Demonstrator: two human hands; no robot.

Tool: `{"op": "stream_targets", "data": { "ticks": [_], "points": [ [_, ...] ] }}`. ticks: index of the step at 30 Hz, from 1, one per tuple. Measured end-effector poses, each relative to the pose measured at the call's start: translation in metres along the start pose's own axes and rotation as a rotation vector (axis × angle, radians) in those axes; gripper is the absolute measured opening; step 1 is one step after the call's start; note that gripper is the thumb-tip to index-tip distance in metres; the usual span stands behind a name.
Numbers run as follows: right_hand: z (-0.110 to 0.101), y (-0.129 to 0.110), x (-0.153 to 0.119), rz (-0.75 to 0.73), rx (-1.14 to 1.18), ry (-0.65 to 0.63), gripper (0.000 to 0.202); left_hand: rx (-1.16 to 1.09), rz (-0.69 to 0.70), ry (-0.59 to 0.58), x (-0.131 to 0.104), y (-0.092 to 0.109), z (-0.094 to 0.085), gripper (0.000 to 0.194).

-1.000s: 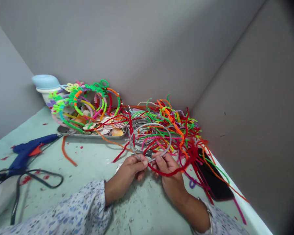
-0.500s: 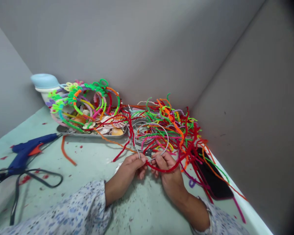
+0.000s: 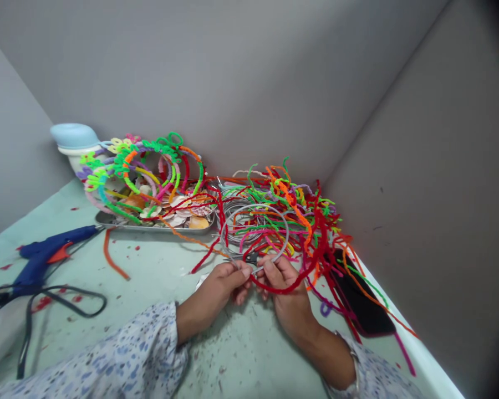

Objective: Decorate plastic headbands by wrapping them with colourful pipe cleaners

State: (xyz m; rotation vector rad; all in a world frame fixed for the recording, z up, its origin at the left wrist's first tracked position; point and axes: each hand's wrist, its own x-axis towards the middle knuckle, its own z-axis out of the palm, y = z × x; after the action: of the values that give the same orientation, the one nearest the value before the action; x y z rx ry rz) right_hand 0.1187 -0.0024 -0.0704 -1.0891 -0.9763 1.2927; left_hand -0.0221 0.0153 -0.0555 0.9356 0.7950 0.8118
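Observation:
My left hand [image 3: 216,292] is closed in a pinch at the near side of a thin silvery wire ring [image 3: 288,230]. Its thumb and fingertips also grip the end of a red pipe cleaner [image 3: 283,290]. From there the pipe cleaner loops across the fingers of my right hand [image 3: 291,302] and curves up to the right. That hand is closed too, its thumb and forefinger pinching the ring a short way right of the left fingertips. Just behind the fingers lie dark-handled scissors [image 3: 251,258], partly hidden.
Tangled pipe cleaners [image 3: 291,194] and coiled wire rings [image 3: 235,208] lie behind the hands, beside a metal tray [image 3: 166,228] of shells with decorated pipe-cleaner hoops [image 3: 149,147]. A blue glue gun [image 3: 45,252] rests left, a phone [image 3: 363,307] right, a blue-lidded bottle [image 3: 77,138] back left.
The wire ring has tilted and looks a little wider. The red pipe cleaner's loop has shifted slightly at the right. Both hands keep nearly the same place and grip.

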Motion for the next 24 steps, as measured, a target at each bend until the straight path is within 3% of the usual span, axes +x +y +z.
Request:
{"op": "stream_targets", "data": {
  "ticks": [9,24],
  "points": [
    [0.0008,-0.0004,-0.0009,-0.008,0.008,-0.026,0.025,0.086,0.020,-0.053,-0.0013,-0.0014,-0.0011,0.031],
    [0.0015,-0.0005,-0.0020,-0.009,0.033,-0.029,0.024,0.000,0.041,0.026,-0.0003,-0.0029,0.0027,0.023]
  ]
}}
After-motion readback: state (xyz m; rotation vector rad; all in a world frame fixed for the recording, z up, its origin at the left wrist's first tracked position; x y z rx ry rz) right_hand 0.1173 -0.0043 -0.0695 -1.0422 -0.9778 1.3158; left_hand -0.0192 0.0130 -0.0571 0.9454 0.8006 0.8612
